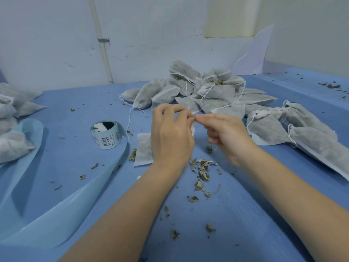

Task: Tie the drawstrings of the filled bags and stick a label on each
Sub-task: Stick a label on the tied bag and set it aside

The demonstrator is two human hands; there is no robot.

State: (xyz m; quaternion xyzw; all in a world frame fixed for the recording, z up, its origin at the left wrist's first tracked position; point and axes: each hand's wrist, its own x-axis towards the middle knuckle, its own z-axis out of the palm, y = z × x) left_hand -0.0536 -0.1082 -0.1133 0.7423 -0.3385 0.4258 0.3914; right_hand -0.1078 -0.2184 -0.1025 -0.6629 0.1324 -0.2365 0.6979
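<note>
Drawstrings pinched between left hand (171, 137) and right hand (226, 134) above bag (144, 148): tying step; next, cinch knot, then label.

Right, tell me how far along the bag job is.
Possibly done: bags at the left edge, though no labels show. In hand: the left hand and right hand pinch a drawstring above one bag. Left: the pile and right-side bags; the label roll stands waiting.
</note>
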